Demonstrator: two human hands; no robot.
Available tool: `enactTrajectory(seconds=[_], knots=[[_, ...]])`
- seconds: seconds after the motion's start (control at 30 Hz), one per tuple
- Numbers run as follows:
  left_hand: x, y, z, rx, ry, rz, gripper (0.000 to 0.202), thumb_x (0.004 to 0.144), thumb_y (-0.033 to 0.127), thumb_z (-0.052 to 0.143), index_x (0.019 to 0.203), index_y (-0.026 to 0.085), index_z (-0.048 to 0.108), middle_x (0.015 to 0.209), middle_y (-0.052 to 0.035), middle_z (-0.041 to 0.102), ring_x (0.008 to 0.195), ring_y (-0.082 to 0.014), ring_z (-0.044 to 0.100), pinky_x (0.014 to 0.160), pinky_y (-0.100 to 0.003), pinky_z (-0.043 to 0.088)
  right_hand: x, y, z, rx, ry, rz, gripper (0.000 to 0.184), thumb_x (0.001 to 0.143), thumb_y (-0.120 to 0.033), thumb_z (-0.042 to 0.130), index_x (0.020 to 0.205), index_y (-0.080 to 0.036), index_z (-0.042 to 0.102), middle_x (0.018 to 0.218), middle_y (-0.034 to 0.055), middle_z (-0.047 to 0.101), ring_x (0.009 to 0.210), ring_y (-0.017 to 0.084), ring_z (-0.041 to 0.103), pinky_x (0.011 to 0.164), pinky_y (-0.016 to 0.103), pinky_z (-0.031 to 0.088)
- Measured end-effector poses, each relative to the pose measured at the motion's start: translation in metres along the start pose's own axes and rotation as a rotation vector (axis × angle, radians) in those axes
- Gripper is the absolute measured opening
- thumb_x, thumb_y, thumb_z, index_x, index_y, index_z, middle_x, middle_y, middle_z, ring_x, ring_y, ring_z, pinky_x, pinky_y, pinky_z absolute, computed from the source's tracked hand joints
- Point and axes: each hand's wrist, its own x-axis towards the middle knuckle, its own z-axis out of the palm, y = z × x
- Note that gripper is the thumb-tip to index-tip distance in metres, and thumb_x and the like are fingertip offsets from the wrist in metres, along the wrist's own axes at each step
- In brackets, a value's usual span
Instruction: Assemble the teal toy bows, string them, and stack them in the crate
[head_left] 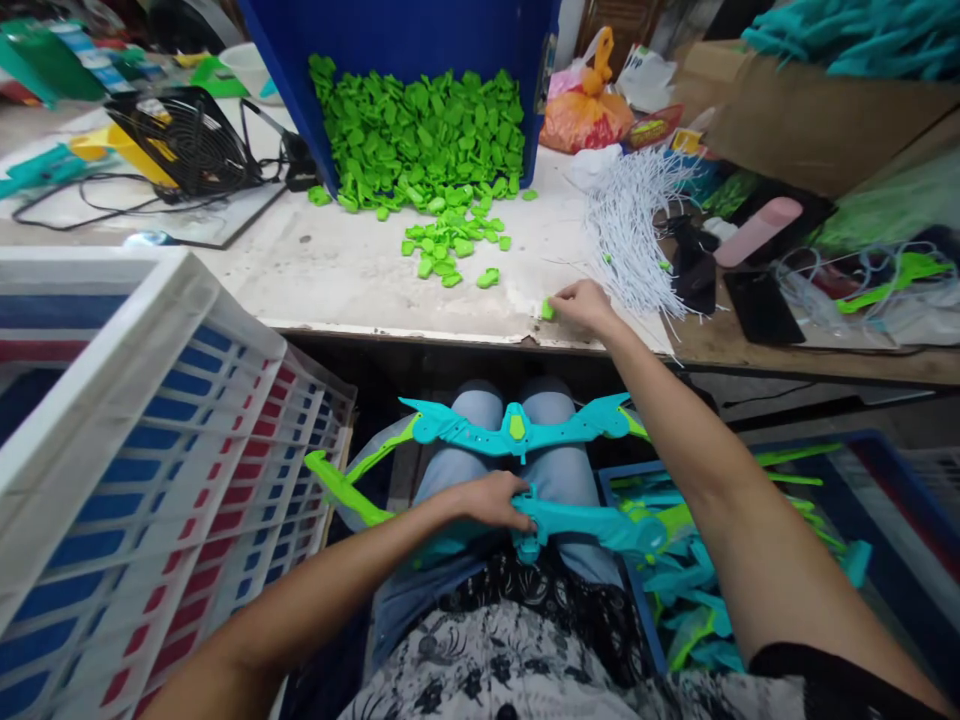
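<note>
My left hand is closed around the middle of a turquoise toy bow that lies across my lap. Just beyond it, over my knees, rests a second turquoise toy bow with lime-green limbs and a green piece at its centre. At the table's front edge, my right hand pinches a small green plastic piece between thumb and fingers. Loose green pieces lie on the tabletop to the left of that hand, spilling from a tipped blue bin full of them.
White ties lie in a bundle right of my right hand, near a dark phone. A white crate stands at my left. Turquoise and green parts fill a blue tray at my right. A black fan stands back left.
</note>
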Motion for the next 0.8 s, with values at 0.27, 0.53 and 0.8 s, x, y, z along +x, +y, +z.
enactTrajectory(seconds=[0.27,0.53,0.8], knots=[[0.022,-0.028,-0.007,-0.289,-0.036,0.020,0.042,0.064,0.056,0.067,0.072,0.016,0.059,0.070,0.0013,0.056,0.064,-0.0134,0.050,0.057,-0.023,0.033,-0.012,0.019,0.012,-0.016,0.129,-0.411,0.021,0.072,-0.024,0.062,0.089,-0.015,0.070,0.101,0.0100,0.068,0.098,0.024,0.059,0.094,0.039,0.041],[0.023,-0.037,-0.001,-0.482,-0.071,0.023,0.056,0.075,0.069,0.047,0.075,0.014,0.060,0.066,-0.0008,0.055,0.059,-0.0125,0.045,0.056,-0.024,0.032,-0.184,0.018,0.028,0.270,-0.013,-0.689,0.021,0.083,-0.025,0.058,0.102,-0.021,0.063,0.112,0.0070,0.066,0.106,0.021,0.058,0.092,0.040,0.045],[0.025,-0.034,0.003,-0.466,0.051,-0.039,0.066,0.074,0.076,0.037,0.064,0.014,0.057,0.065,-0.0014,0.053,0.062,-0.0138,0.040,0.059,-0.026,0.032,-0.312,0.043,0.079,0.105,-0.077,-0.693,0.023,0.087,-0.017,0.054,0.109,-0.020,0.062,0.119,0.0081,0.063,0.113,0.022,0.054,0.089,0.042,0.042]])
